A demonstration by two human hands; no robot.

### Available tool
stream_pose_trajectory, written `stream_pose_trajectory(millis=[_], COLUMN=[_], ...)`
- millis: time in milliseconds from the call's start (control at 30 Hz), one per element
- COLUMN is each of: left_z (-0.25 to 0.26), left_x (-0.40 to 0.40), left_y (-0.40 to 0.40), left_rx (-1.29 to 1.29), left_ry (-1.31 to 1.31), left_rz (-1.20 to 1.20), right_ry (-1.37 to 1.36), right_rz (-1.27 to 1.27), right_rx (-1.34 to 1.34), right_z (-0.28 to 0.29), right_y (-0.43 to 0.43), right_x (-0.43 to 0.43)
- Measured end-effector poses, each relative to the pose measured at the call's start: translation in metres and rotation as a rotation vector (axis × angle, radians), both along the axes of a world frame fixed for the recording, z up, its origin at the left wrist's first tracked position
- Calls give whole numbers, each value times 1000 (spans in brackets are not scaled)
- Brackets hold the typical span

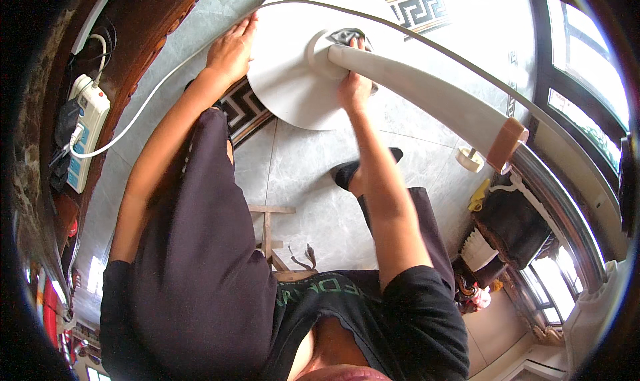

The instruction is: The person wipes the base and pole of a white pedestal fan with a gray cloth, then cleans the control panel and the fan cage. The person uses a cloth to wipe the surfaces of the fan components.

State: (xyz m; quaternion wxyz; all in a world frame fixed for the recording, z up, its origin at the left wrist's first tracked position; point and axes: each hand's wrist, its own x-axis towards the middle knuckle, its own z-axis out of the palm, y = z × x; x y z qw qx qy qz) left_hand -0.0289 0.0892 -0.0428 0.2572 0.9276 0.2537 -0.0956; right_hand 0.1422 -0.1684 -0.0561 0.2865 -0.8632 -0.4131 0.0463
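A round white base (pixel 287 88) of a stand lies on the tiled floor, with a pale grey pole (pixel 420 78) rising from it toward the right. My left hand (pixel 234 48) rests flat at the left edge of the base, its fingers extended beside a cable. Close to the foot of the pole, my right hand (pixel 356 83) grips a crumpled grey cloth (pixel 350 35) against the base. Part of this hand and of the cloth is hidden behind the pole.
A white power strip (pixel 89 133) is on dark carved wooden furniture at left; its white cable (pixel 145 108) arcs over the base. A brown collar (pixel 507 145) joins the pole to a metal tube. Below me stands a low wooden stool (pixel 267 226). Black bags (pixel 517 221) are at right.
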Motion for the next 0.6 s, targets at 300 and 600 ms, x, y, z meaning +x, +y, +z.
stream_pose_trajectory(millis=[300,600], left_z=[-1,6], left_x=[3,-7], left_y=[1,4], left_rx=[-11,-50], left_ry=[-6,-2], left_rz=[-7,-12], right_ry=[-46,20], right_rz=[-130,-136], right_rx=[-247,-178], right_z=[-16,19], right_y=[3,-9], right_x=[-141,-115])
